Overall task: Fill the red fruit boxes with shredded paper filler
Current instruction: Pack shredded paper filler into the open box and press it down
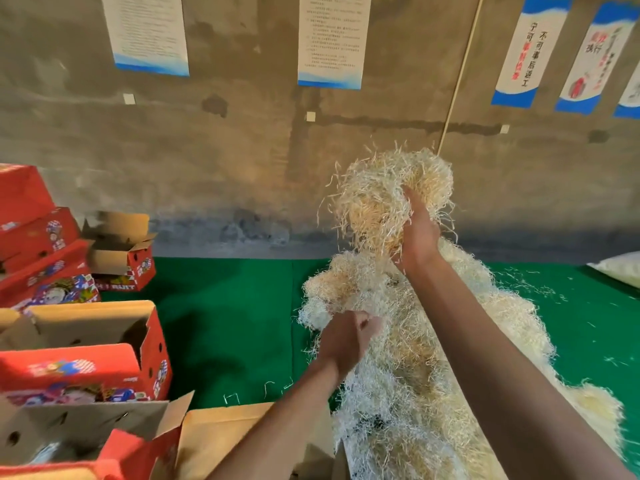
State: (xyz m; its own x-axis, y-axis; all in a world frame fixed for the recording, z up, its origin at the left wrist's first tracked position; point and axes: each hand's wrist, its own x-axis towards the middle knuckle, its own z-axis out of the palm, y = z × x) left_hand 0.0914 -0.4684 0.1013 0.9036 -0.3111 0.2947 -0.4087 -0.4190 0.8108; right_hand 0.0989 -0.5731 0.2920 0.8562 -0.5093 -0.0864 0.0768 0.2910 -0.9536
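Right hand [417, 233] grips raised filler clump [388, 195] above filler pile [415, 358]; left hand [346, 337] in pile; red boxes [86, 362] left of pile.

The right arm stretches forward and up from the lower right, nearly straight, wrist bent slightly. The right hand [417, 230] is raised high, back toward the camera, fingers curled round a clump of filler [391, 195]. The left arm reaches in from the bottom centre, lower and shorter. The left hand [346, 336] is down at the pile, knuckles up, fingers curled into the shreds, blurred.
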